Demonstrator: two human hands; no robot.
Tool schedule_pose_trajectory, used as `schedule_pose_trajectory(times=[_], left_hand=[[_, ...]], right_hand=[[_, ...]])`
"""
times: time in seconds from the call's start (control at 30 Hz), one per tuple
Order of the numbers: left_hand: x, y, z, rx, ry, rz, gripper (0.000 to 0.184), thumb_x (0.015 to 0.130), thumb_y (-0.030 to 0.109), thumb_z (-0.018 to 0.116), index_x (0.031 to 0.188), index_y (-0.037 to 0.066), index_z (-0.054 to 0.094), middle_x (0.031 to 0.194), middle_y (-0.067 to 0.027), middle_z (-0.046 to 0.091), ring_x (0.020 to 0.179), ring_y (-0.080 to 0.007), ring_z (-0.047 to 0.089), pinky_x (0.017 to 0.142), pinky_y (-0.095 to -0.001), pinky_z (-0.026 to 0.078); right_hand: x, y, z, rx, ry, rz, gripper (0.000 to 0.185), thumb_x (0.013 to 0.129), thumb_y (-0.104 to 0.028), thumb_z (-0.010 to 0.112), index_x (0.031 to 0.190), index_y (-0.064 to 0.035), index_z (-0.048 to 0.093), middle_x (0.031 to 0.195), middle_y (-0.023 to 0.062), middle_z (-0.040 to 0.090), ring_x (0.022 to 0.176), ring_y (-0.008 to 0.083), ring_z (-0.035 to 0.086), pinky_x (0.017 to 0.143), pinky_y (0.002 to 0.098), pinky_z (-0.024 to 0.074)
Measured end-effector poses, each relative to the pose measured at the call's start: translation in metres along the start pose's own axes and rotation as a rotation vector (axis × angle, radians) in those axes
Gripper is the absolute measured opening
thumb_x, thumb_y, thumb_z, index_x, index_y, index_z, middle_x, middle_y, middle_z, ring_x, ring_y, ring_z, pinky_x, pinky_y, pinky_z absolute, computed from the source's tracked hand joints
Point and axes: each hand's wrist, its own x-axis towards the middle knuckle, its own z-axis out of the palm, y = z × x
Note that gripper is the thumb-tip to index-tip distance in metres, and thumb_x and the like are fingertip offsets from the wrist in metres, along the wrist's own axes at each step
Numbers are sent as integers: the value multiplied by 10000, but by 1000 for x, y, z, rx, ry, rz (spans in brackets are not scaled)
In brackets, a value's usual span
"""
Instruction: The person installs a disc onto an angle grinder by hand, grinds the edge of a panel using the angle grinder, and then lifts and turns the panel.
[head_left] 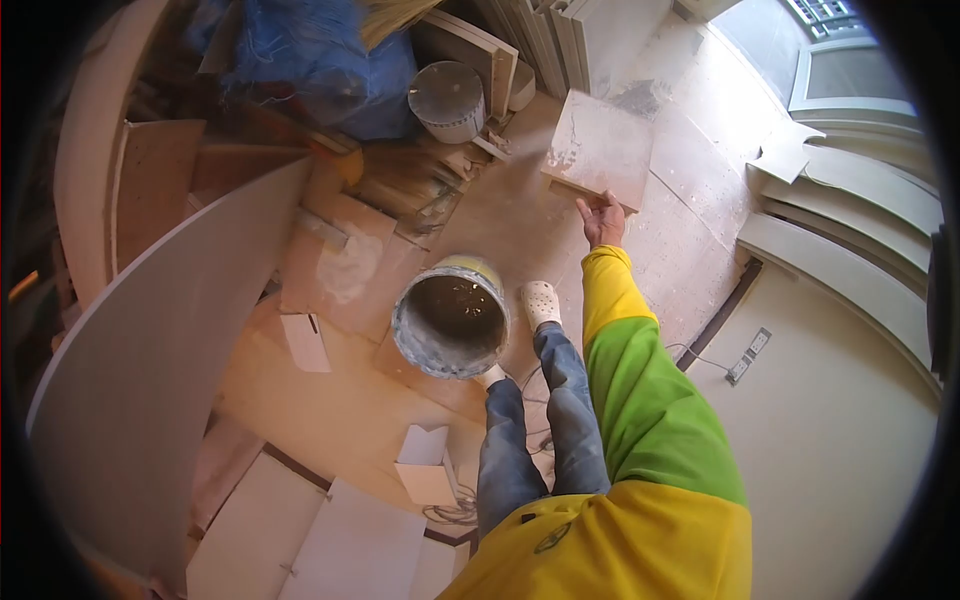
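Note:
My right hand [603, 220] reaches forward in a yellow and green sleeve. Its fingers are at the near edge of a square, plaster-smeared board [602, 145], and they seem to grip that edge. The underside of the board is hidden, so I cannot tell what it rests on. My left hand is out of sight. Close in front of my legs is a grey-smeared bucket [450, 325], its inside dark with a little shine at the bottom. It covers part of one foot.
A lidded tub [446, 100] stands beside blue plastic sheeting [310, 65]. Curved panels [850, 270] line the right side, and a large curved board [160, 370] rises at left. A power strip [748, 357], cables [455, 510] and an opened carton [426, 465] lie about.

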Motion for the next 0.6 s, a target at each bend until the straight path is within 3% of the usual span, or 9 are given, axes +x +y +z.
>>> schedule_pose_trajectory(times=[0.03,0.1,0.17,0.27,0.4,0.5,0.57,0.6], left_hand=[[-4,2,1,-27,31,5,439,1030,316,550,1270,-51,570,1230,-159,600,1115,-253,564,981,-359,437],[-6,-1,2,-53,58,-1,432,1027,307,558,1260,-56,574,1218,-160,607,1104,-254,572,969,-355,447],[-9,-14,-1,-88,11,-72,407,1017,278,576,1242,-61,581,1192,-155,623,1062,-242,588,924,-345,474],[-34,45,24,-22,115,-71,421,990,240,608,1191,-129,589,1113,-192,664,974,-228,620,859,-340,499],[-24,27,18,-96,-81,-24,302,989,144,593,1157,-107,615,1155,-152,663,1016,-198,617,897,-287,482],[-29,56,33,-200,-115,113,249,971,87,613,1148,-86,640,1098,-116,684,982,-164,628,872,-262,494],[-30,73,45,-209,-77,231,237,947,55,641,1147,-72,656,1101,-125,691,976,-160,634,870,-275,499],[-28,78,44,-166,-71,280,235,936,44,654,1144,-66,663,1099,-130,695,971,-160,638,869,-281,502]], right_hand=[[-9,6,8,0,-4,7,515,954,-311,621,1367,-34,488,1294,166,518,1162,329,523,961,517,503],[-35,19,10,-161,95,275,685,956,-409,617,1487,-59,363,1345,203,499,1141,335,536,944,521,513],[-68,36,-15,-359,63,368,776,957,-451,598,1547,-78,259,1415,233,455,1136,336,538,900,523,530],[-128,37,-65,-603,89,529,682,967,-441,574,1501,-87,340,1411,217,481,1083,328,573,851,513,545],[-222,-7,-115,-1107,-24,670,584,946,-413,597,1391,-56,472,1248,167,586,984,295,612,797,486,545],[-251,-49,-132,-1425,-162,710,601,913,-429,631,1362,-49,508,1160,144,621,918,266,624,745,436,540],[-255,-73,-139,-1511,-195,615,527,894,-395,651,1261,-23,579,967,94,638,760,216,608,598,395,522],[-257,-81,-133,-1521,-231,597,527,894,-395,651,1261,-23,579,967,94,638,760,216,608,598,395,522]])
